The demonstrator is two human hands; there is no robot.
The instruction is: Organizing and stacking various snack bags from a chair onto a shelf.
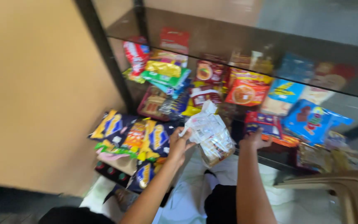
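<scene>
Looking down from the head view: my left hand [180,144] has its grip clamped on a clear plastic bag [212,135] at the glass shelf [270,45] front. Right hand [254,140] rests on a red-blue packet [264,123], grip unclear. Blurry; the bag could slip or snag neighbouring snacks.

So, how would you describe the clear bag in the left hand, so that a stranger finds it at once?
Look at the dark shelf full of snack packets. In front of it, the left hand holds up a clear plastic bag. Unlike the bright printed packets around, it is see-through.
</scene>
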